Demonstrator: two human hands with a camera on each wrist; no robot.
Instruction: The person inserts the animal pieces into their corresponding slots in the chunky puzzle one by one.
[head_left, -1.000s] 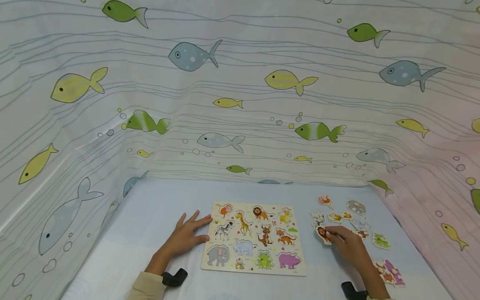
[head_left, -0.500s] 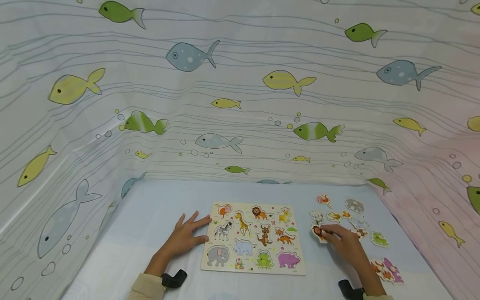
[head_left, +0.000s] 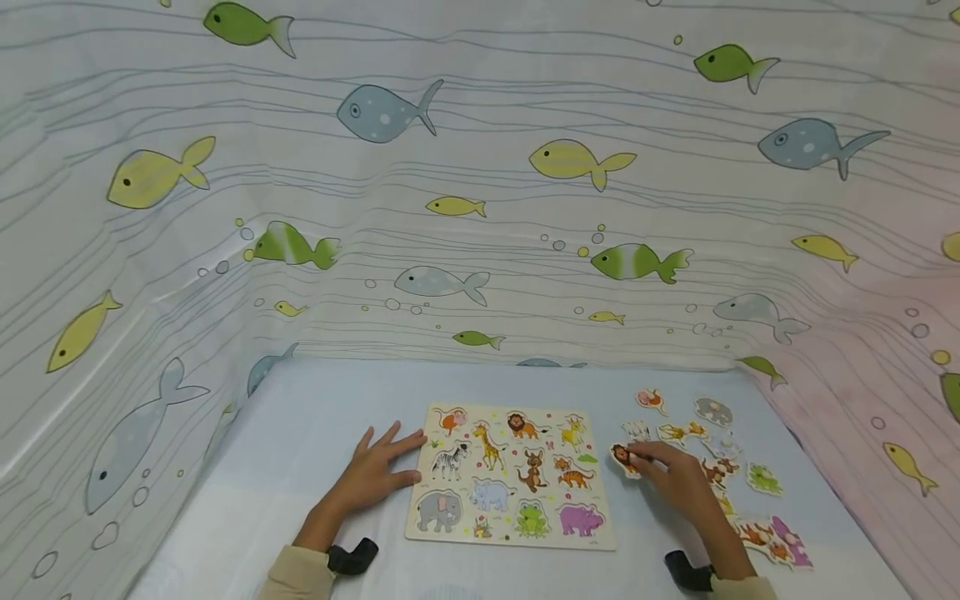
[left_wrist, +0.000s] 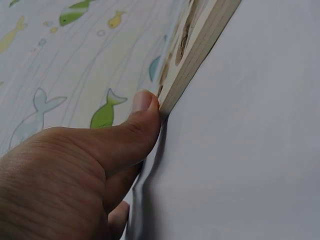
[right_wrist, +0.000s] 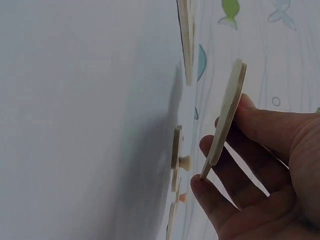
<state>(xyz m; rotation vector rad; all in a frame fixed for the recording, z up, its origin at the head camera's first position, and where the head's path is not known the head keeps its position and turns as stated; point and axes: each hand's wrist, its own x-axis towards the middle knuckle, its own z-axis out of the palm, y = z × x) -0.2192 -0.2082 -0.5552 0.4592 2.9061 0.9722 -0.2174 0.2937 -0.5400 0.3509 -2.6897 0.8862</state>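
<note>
A wooden animal puzzle board [head_left: 510, 543] lies in the middle of the table. My left hand [head_left: 373, 477] is at its left side, fingers spread and fairly straight; in the left wrist view the thumb [left_wrist: 145, 107] touches the corner of the board [left_wrist: 200, 57]. To the right of the board, my right hand [head_left: 678, 481] pinches a lion puzzle piece [head_left: 621, 458]. The right wrist view shows this piece [right_wrist: 227, 110] edge-on, tilted and raised off the table, between thumb and fingertips. A zebra piece [head_left: 636, 430] lies just behind it.
Loose pieces lie on the right: a monkey [head_left: 649, 401], a grey elephant [head_left: 712, 410], a giraffe [head_left: 681, 432], a frog [head_left: 763, 477] and a purple piece [head_left: 791, 540] beside orange ones. Small knobs [right_wrist: 185, 162] stick up from some. A fish-patterned cloth [head_left: 525, 250] surrounds the table.
My right hand has moved a little left with the lion piece, toward the board, showing more of the pieces behind the wrist. The left hand has stayed at the board's edge.
</note>
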